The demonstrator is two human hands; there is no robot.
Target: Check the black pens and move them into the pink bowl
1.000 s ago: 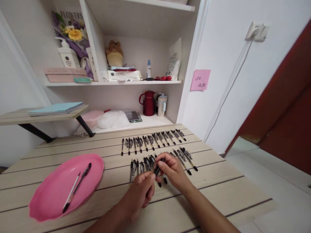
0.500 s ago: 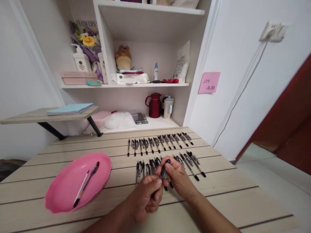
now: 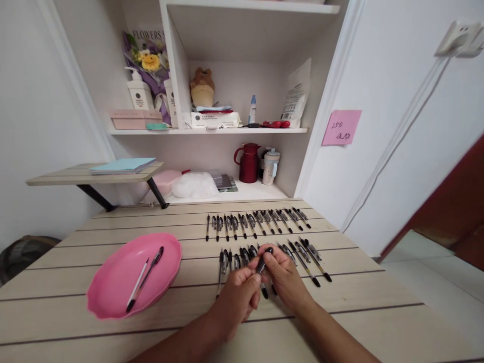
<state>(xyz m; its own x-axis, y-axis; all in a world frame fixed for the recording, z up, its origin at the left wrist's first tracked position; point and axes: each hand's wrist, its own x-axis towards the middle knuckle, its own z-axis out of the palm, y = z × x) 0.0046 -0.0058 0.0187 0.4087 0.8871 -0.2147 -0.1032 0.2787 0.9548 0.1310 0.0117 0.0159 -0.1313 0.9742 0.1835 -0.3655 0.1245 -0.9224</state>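
A black pen [image 3: 263,260] is held between my two hands, with its dark capped end pointing up and away. My right hand [image 3: 286,279] is closed, pinching that upper end between thumb and fingers. Lower down, my left hand [image 3: 239,291] has its fingers curled tight around the other end, which they hide. Just beyond both hands runs a front row of black pens and caps [image 3: 310,262], partly covered by my fingers. A second row of pens with separate caps [image 3: 227,227] lies farther back.
Left of my hands sits a pink scalloped dish [image 3: 104,297] holding a black pen [image 3: 145,277] and a thin white stick, maybe a refill [image 3: 137,285]. A small raised shelf [image 3: 56,176] stands at the table's back left. Behind are white shelves with a red jug [image 3: 249,164].
The camera view has shifted, so the scene sits farther right. Both hands keep their hold on the pen, with only slight finger movement.
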